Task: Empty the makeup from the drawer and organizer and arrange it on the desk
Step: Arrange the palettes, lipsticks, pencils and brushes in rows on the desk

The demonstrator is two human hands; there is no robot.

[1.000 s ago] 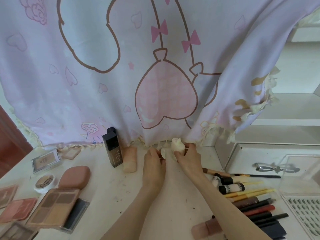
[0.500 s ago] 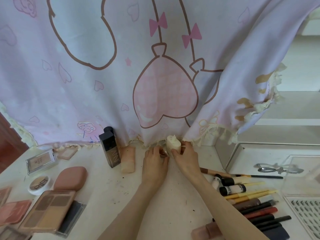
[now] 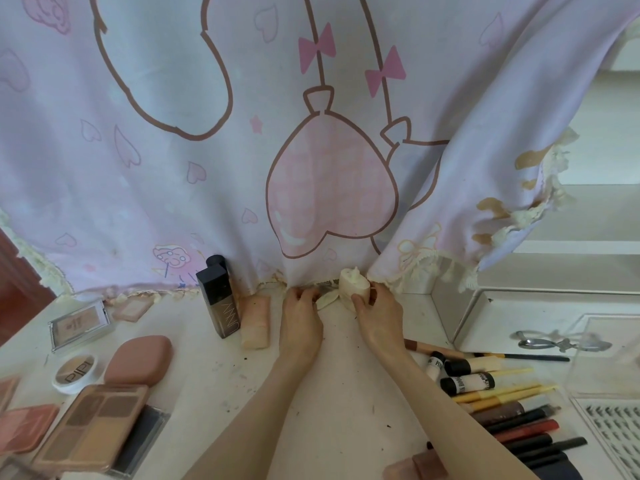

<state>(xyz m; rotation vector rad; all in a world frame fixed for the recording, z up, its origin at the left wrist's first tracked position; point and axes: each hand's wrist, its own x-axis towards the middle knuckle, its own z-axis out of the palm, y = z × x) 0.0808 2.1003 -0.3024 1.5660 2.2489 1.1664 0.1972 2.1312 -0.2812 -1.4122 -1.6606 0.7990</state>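
Makeup mostly out: palettes [image 3: 90, 424] at tabletop's left edge, pencils [image 3: 519, 420] at right. Right hand [image 3: 377, 313] grips cream sponge [image 3: 351, 287] at back edge; left hand [image 3: 299, 310] pinches a small pale piece [image 3: 327, 298]. Organizer [image 3: 540, 327] not yet emptied: curler [image 3: 557, 342] remains.

**Makeup laid out around the dark foundation bottle**

A tall dark rectangular foundation bottle [image 3: 219, 296] stands upright at the back of the white surface [image 3: 339, 393]. Just right of it lies a peach tube [image 3: 255, 321], lengthwise. Farther right, a cream rounded sponge-like item [image 3: 351, 285] sits upright against the curtain's hem. Left of the bottle lie a clear-lidded compact [image 3: 80, 323], a round white powder pot [image 3: 74, 373], a terracotta egg-shaped sponge [image 3: 140, 359] and a brown four-pan palette [image 3: 92, 421]. Well right of the bottle, pencils, brushes and small tubes [image 3: 498, 403] lie side by side.
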